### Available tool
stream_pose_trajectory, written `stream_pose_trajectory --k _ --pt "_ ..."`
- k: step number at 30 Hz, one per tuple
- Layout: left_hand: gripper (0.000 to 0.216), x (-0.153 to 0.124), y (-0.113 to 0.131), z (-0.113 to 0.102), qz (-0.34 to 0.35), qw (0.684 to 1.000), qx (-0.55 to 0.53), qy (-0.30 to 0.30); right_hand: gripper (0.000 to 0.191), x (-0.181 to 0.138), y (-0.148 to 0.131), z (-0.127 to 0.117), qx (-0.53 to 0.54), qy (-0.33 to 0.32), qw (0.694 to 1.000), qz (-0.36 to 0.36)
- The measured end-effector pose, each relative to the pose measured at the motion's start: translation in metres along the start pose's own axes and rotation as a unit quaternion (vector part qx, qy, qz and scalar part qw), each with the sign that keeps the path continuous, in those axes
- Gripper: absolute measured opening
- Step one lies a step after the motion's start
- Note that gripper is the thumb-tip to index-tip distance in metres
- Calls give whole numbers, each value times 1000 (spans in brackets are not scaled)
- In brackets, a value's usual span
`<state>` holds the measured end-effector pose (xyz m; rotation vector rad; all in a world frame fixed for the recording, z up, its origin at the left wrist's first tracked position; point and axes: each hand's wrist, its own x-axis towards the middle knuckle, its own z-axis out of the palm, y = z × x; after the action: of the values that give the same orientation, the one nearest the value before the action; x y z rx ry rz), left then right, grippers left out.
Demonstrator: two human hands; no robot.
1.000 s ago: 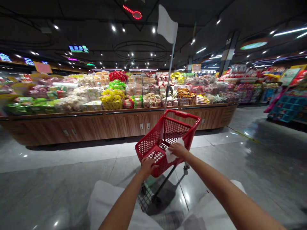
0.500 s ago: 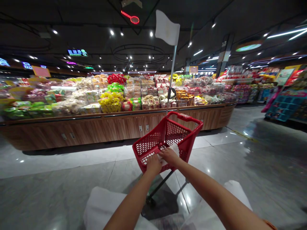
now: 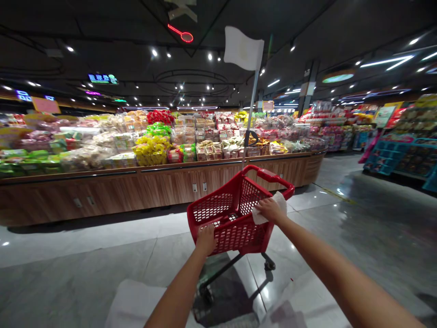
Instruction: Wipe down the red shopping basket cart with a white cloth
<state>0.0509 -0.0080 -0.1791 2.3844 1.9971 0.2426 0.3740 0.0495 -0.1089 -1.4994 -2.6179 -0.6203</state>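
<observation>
Cart [image 3: 235,214] sits on the floor before us; our left hand [image 3: 206,238] has a closed grip on its near rim. Our right hand [image 3: 269,210], pressing a white cloth [image 3: 278,205], has slid from the near rim to the right rim, so wiping has moved along.

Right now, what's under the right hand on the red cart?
A white cloth lies under the right hand, pressed on the red cart rim. The rim beneath the cloth is covered. The left hand grips the near rim.
</observation>
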Motion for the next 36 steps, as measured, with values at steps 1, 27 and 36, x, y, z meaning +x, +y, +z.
stream_pose_trajectory --k 1,27,36 --pt "52 3 -1 -1 -13 1000 8 -2 21 -1 -8 -1 -3 1 1000 6" --pt "53 2 -25 -3 -58 996 57 30 30 -50 8 -40 -36 4 999 7" --pt "87 2 61 12 74 997 -21 6 30 9 -111 -12 30 -5 1000 -2"
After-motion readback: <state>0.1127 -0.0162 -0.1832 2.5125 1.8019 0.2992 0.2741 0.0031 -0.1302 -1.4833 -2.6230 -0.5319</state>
